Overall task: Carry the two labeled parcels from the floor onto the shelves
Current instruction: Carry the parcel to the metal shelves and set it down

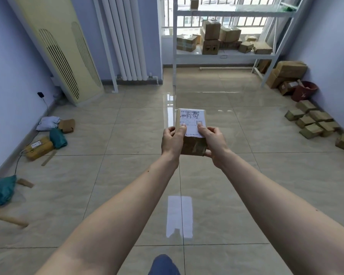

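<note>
a small brown parcel w/ a white printed label is held up in mid-air in front of the body, above the tiled floor, approx. centre of the view. it is gripped from both sides: the left hand is curled round its left edge, thumb laid on the label's lower left; the right hand is curled round its right edge, thumb pressed on the label near the qr code, fingers tucked under the bottom corner. label faces up, barcode at the far end, handwritten marks across it.

white metal shelves are seen at the far wall by the window, well apart from the parcel; several cardboard boxes are stacked on the lower shelf, one small box on the top shelf.

along the floor's left edge a yellow-taped labelled parcel, green bags and a white bag are scattered by the wall. along the right edge small brown boxes are lined up, w/ bigger cartons and a red bucket near the far right corner. a cream a/c unit and a white radiator are stood at the far left.
</note>
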The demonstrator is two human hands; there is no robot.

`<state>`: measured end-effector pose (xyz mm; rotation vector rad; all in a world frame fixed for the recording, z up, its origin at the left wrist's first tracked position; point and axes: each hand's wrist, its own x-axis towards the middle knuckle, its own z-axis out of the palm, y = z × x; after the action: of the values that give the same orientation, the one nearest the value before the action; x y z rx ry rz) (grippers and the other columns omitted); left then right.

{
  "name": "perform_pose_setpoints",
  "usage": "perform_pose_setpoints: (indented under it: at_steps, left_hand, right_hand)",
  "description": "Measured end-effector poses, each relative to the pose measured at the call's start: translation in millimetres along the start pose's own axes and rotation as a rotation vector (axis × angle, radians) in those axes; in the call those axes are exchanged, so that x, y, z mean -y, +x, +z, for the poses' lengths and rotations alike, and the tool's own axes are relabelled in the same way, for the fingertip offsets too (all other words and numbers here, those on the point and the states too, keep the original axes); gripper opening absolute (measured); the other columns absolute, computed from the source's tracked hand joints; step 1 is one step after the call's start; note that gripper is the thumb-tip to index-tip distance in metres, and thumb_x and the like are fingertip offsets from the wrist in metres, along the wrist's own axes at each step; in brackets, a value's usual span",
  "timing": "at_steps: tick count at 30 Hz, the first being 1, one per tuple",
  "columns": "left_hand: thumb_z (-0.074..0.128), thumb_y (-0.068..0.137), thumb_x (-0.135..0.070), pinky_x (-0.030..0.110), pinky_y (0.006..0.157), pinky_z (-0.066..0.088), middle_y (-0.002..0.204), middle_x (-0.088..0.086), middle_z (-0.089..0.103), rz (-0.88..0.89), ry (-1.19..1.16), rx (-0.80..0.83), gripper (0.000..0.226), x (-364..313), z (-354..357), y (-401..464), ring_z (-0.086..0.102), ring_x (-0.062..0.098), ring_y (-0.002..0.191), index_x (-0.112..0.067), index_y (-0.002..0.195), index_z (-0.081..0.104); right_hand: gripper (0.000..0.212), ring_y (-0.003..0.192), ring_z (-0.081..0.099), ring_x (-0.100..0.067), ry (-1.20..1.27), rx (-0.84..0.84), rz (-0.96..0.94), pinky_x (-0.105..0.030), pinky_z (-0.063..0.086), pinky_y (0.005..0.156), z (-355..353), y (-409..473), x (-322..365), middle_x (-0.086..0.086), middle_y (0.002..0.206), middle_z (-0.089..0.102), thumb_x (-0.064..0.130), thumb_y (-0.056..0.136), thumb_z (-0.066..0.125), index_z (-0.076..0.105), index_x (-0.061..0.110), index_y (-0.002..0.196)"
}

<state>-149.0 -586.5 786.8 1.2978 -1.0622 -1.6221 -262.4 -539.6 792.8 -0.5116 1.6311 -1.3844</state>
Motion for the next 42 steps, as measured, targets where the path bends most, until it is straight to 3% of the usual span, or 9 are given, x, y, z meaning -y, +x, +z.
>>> perform_pose_setpoints:
  at_steps: [8,12,17,22,26,29,36,42]
  left_hand:
    - [0.063,0.09,-0.036,0.046,0.092,0.058,0.114,0.007,0.072,0.034,0.005,0.036,0.036,-38.3,18.0,112.2,0.071,0.026,0.103,-0.017,0.121,0.061]
    - [0.063,0.092,-0.037,0.036,0.081,0.059,0.116,0.006,0.07,0.03,0.023,0.071,0.041,-63.7,25.1,170.5,0.07,0.024,0.101,-0.016,0.126,0.057]
    - [0.061,0.092,-0.036,0.044,0.09,0.058,0.117,0.007,0.071,0.05,0.049,0.12,0.042,-91.5,40.5,237.5,0.07,0.026,0.104,-0.016,0.128,0.056]
    - [0.061,0.091,-0.038,0.044,0.091,0.058,0.115,0.007,0.071,0.04,0.06,0.127,0.038,-109.6,64.0,300.4,0.07,0.026,0.103,-0.018,0.124,0.058]
    - [0.061,0.092,-0.035,0.041,0.087,0.057,0.114,0.007,0.073,0.041,0.045,0.127,0.035,-127.0,87.4,359.7,0.071,0.027,0.103,-0.017,0.121,0.06]
    - [0.061,0.092,-0.035,0.033,0.074,0.056,0.115,0.007,0.072,0.046,0.021,0.122,0.037,-142.1,111.4,404.2,0.07,0.023,0.095,-0.016,0.123,0.06]
    - [0.06,0.091,-0.038,0.026,0.063,0.051,0.115,0.006,0.072,0.031,0.009,0.111,0.038,-175.9,162.0,499.0,0.068,0.019,0.091,-0.018,0.124,0.061]
    - [0.062,0.09,-0.04,0.031,0.072,0.055,0.115,0.006,0.072,0.036,0.022,0.102,0.04,-200.6,189.7,584.1,0.07,0.021,0.095,-0.018,0.124,0.06]
  right_hand:
    - [0.047,0.093,0.07,-0.021,0.0,-0.015,-0.025,-0.047,0.061,0.084,34.4,105.3,42.7,-0.009,0.121,0.068,0.043,0.088,0.07,0.051,0.015,0.122]
    - [0.051,0.093,0.069,-0.02,0.025,-0.04,-0.031,-0.047,0.061,0.084,55.7,155.4,69.5,-0.009,0.121,0.068,0.042,0.088,0.07,0.052,0.013,0.125]
    - [0.048,0.094,0.069,-0.02,0.056,-0.074,-0.052,-0.039,0.061,0.074,72.4,215.5,98.2,-0.009,0.123,0.068,0.039,0.089,0.07,0.054,0.013,0.126]
    - [0.045,0.094,0.069,-0.02,0.064,-0.09,-0.049,-0.038,0.06,0.075,81.0,280.1,123.3,-0.008,0.123,0.068,0.039,0.088,0.07,0.056,0.014,0.124]
    - [0.047,0.091,0.068,-0.016,0.069,-0.082,-0.064,-0.035,0.059,0.069,83.8,338.0,147.7,-0.007,0.122,0.068,0.039,0.089,0.071,0.056,0.014,0.126]
    - [0.047,0.088,0.068,-0.013,0.062,-0.06,-0.083,-0.032,0.058,0.065,82.0,385.3,170.5,-0.005,0.12,0.068,0.038,0.089,0.07,0.056,0.014,0.127]
    - [0.047,0.092,0.068,-0.017,0.037,-0.033,-0.09,-0.034,0.058,0.07,80.8,492.4,221.1,-0.006,0.12,0.069,0.037,0.09,0.069,0.056,0.013,0.129]
    - [0.048,0.092,0.07,-0.018,0.049,-0.018,-0.089,-0.037,0.06,0.075,93.4,576.7,252.5,-0.005,0.115,0.07,0.037,0.091,0.068,0.056,0.013,0.13]
